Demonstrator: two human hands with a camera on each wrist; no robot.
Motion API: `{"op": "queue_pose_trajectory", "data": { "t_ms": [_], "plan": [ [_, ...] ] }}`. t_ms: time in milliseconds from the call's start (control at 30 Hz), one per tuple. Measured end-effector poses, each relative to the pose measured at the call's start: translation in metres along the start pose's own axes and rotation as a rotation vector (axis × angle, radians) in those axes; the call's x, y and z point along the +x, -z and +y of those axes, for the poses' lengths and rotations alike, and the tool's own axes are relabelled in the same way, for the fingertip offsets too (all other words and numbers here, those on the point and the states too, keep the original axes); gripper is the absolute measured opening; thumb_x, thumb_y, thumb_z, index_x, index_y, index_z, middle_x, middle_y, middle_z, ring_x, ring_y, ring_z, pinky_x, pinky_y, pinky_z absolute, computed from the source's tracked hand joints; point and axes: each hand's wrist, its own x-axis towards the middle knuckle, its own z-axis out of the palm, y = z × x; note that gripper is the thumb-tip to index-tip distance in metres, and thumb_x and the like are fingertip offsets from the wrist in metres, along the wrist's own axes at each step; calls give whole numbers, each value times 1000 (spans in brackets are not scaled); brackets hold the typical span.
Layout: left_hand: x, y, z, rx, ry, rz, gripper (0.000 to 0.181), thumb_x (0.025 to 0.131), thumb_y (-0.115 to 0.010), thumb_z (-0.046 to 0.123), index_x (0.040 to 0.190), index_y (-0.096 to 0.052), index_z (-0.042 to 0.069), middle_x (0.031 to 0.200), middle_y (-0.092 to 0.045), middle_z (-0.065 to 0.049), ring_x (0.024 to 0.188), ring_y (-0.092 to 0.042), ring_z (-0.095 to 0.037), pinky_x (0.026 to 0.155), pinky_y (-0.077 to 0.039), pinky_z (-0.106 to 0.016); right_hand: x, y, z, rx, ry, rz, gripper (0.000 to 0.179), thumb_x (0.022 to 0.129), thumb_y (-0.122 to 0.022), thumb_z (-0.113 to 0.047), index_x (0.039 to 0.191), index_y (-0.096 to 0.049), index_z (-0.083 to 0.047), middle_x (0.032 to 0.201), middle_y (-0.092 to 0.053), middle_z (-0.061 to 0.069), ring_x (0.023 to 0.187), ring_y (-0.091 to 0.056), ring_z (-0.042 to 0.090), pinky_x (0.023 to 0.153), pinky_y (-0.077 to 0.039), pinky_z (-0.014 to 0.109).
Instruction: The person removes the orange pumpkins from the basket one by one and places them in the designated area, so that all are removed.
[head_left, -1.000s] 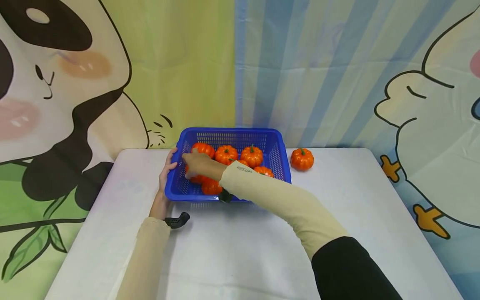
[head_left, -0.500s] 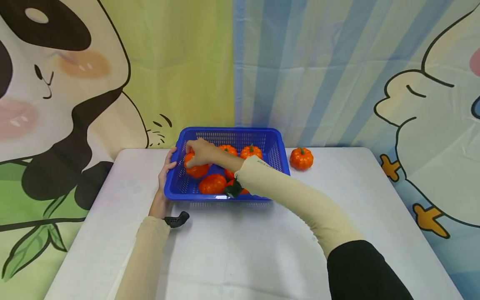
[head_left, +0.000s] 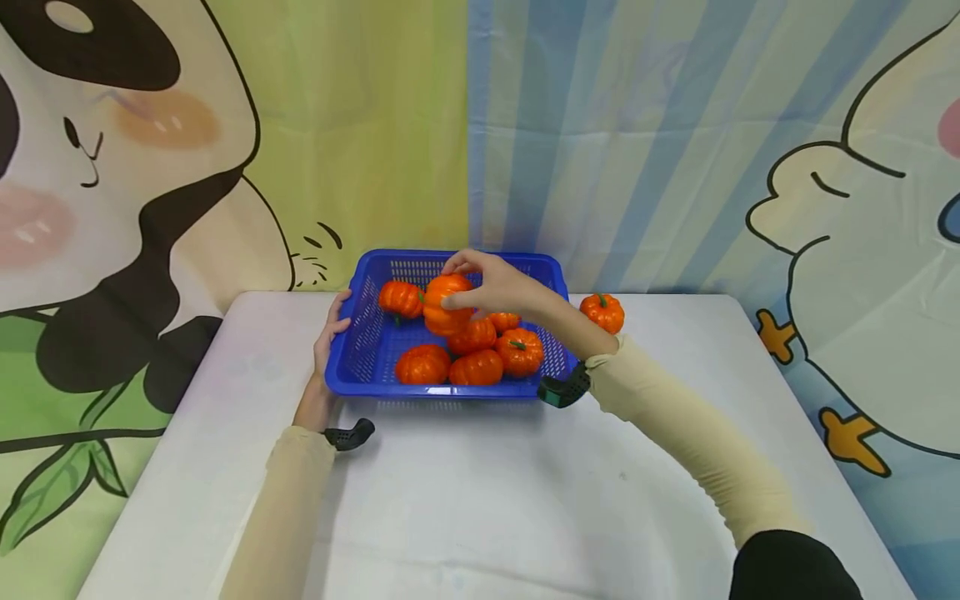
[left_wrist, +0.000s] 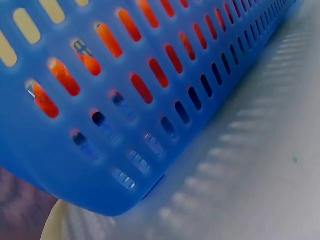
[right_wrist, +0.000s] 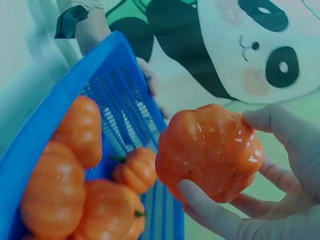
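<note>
My right hand (head_left: 501, 287) pinches a small orange pumpkin (head_left: 444, 307) between thumb and fingers, raised over the middle of the blue basket (head_left: 390, 390). In the right wrist view that pumpkin (right_wrist: 207, 150) is glossy and ribbed, with my fingertips on its sides. Several more small pumpkins lie in the basket, among them one (head_left: 401, 298) at the back left and another (head_left: 423, 365) at the front. My left hand (head_left: 324, 354) rests against the basket's left side, fingertips at the rim. The left wrist view shows mostly the slotted basket wall (left_wrist: 145, 120).
One pumpkin (head_left: 602, 312) stands on the white table (head_left: 480, 500), just right of the basket. Behind the table hangs a curtain (head_left: 397, 125) with a cartoon panda and blue stripes.
My right hand has lifted a pumpkin from the basket's left part and carried it rightward. Several pumpkins its arm covered now show. My left hand stays at the basket's side.
</note>
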Motion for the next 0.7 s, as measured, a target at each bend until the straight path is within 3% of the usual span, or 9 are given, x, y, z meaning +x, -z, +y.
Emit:
{"op": "queue_pose_trajectory", "data": {
  "t_ms": [133,300,367,533,700],
  "plan": [
    [0,-1,2,32,3,15,56,99,-8,12,153,-9,29,163,0,-5,135,-27,-30,94,-47,-27,-24,14,19,-9,11,55,46,85,-73,-24,124,-51,-17,144,-45,8,110,-63,31,77,-58,38],
    [-2,-2,2,52,11,31,57,98,-9,13,153,-9,29,163,0,-4,138,-23,-33,98,-45,-30,-57,27,48,28,92,141,46,86,-71,-20,127,-50,-13,140,-47,7,129,-49,27,104,-46,46],
    [-3,-2,2,47,12,31,57,99,-8,13,153,-9,29,163,-1,-4,138,-23,-33,99,-45,-31,-70,31,60,50,109,185,48,87,-71,-18,128,-49,-11,139,-47,8,129,-47,29,107,-42,48],
    [-3,-3,4,55,25,34,57,99,-8,13,154,-8,29,163,-1,-4,138,-22,-34,98,-46,-30,-107,37,88,95,101,312,48,87,-70,-14,128,-45,-9,143,-46,11,121,-54,37,90,-54,30],
    [-1,-4,3,46,21,31,56,99,-7,12,153,-9,28,163,-1,-4,138,-22,-33,98,-46,-29,-139,43,111,90,160,478,47,88,-68,-11,127,-42,-4,144,-43,14,119,-53,36,80,-54,17]
  ]
}}
